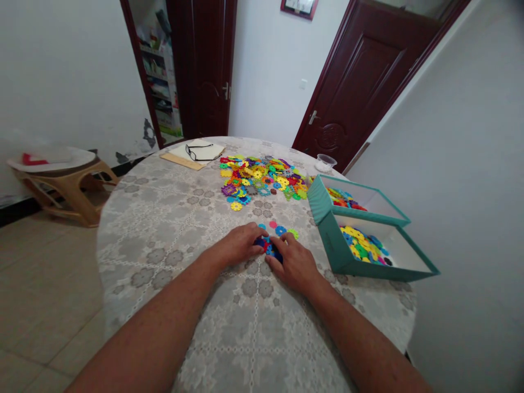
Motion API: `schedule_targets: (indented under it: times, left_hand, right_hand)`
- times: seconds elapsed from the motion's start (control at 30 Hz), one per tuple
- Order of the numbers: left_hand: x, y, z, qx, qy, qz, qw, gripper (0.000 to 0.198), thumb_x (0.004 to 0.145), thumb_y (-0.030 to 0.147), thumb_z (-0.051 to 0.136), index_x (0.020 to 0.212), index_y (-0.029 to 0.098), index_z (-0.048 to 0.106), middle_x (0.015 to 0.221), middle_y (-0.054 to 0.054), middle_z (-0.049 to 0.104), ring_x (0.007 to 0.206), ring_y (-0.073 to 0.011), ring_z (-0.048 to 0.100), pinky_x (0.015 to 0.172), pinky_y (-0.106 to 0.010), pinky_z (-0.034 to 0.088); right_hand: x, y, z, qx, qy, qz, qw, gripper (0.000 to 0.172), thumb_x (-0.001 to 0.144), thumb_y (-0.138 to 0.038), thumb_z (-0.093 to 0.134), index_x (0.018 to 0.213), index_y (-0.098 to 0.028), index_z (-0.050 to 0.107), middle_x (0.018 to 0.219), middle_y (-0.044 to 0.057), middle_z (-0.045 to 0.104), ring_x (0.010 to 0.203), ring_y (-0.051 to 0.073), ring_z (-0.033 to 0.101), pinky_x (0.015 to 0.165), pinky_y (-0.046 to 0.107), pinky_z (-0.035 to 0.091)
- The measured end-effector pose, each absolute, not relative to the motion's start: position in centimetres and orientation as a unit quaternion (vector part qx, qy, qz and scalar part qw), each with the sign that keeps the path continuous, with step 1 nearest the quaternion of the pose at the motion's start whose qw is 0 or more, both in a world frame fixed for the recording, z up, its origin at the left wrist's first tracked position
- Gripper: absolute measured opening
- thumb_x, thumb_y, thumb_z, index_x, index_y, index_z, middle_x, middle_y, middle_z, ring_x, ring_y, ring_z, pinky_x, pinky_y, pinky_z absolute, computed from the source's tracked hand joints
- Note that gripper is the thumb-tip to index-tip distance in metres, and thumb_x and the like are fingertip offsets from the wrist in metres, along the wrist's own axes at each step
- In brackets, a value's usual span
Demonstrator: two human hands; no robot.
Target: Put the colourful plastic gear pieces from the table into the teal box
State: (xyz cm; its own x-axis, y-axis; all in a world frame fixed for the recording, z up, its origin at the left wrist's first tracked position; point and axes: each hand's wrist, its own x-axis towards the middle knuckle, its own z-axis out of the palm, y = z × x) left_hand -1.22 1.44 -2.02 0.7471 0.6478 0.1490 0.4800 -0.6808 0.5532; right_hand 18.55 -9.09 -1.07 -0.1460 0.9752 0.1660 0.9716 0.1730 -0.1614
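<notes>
My left hand (pixel 244 243) and my right hand (pixel 295 262) meet low over the near middle of the table. Between their fingers is a small cluster of plastic gear-shaped discs (pixel 269 248), dark blue, bright blue and red. Both hands are closed on it, and the fingers cover much of its shape. Just beyond the fingertips lie a few loose discs: a blue disc (pixel 280 230), a pink disc (pixel 273 224) and a yellow-green disc (pixel 293 233). Another light blue disc (pixel 262 226) shows beside my left fingers.
A big pile of colourful discs (pixel 262 177) spreads across the table's far middle. Two teal boxes (pixel 339 262) holding more discs stand at right. Glasses (pixel 200 155) rest on paper at the back left, and a clear plastic bowl (pixel 326 161) sits at the far right edge.
</notes>
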Motion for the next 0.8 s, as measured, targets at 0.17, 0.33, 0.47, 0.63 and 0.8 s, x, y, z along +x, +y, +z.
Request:
schedule_targets:
  times: [0.17,0.33,0.47,0.63,0.8]
  left_hand:
    - [-1.0,1.5,-2.3,0.899,0.317,0.179,0.245,0.035,0.086,0.028,0.07,0.12,0.025,0.069,0.108,-0.005,0.068,0.101,-0.0218,0.064,0.089,-0.03,0.049]
    - [-1.4,1.6,-2.1,0.893,0.304,0.192,0.27,0.021,0.086,0.028,0.069,0.107,0.026,0.071,0.105,-0.003,0.069,0.098,-0.0201,0.063,0.088,-0.029,0.048]
    - [-1.5,1.5,-1.6,0.891,0.295,0.196,0.285,0.017,0.085,0.026,0.069,0.102,0.025,0.07,0.1,-0.002,0.071,0.094,-0.0192,0.063,0.084,-0.029,0.048]
    - [-1.4,1.3,-1.5,0.885,0.311,0.195,0.285,0.014,0.089,0.03,0.066,0.102,0.025,0.069,0.097,0.0,0.073,0.087,-0.0187,0.065,0.077,-0.028,0.047]
    - [-1.0,1.2,-1.6,0.868,0.328,0.231,0.294,0.02,0.09,0.03,0.064,0.109,0.026,0.067,0.102,-0.001,0.076,0.094,-0.0198,0.068,0.083,-0.03,0.05]
  right_hand:
    - [18.7,-8.7,-1.8,-0.647,-0.754,-0.033,0.109,0.022,0.1,-0.04,0.056,0.11,-0.022,0.061,0.111,0.01,0.061,0.093,0.023,0.062,0.075,0.031,0.047]
    - [19.1,-8.7,-2.6,-0.665,-0.735,-0.048,0.124,0.018,0.097,-0.035,0.056,0.107,-0.02,0.057,0.104,0.008,0.061,0.085,0.021,0.06,0.069,0.03,0.043]
    - [19.1,-8.8,-2.7,-0.668,-0.733,-0.055,0.118,0.018,0.097,-0.035,0.055,0.108,-0.02,0.056,0.105,0.008,0.062,0.085,0.021,0.06,0.068,0.029,0.04]
    - [19.1,-8.8,-2.8,-0.669,-0.73,-0.041,0.133,0.017,0.097,-0.035,0.056,0.106,-0.021,0.058,0.092,0.006,0.067,0.08,0.021,0.061,0.067,0.029,0.037]
    - [19.4,-8.7,-3.2,-0.671,-0.721,-0.043,0.171,0.019,0.097,-0.036,0.056,0.105,-0.02,0.06,0.093,0.007,0.069,0.082,0.021,0.062,0.069,0.028,0.038]
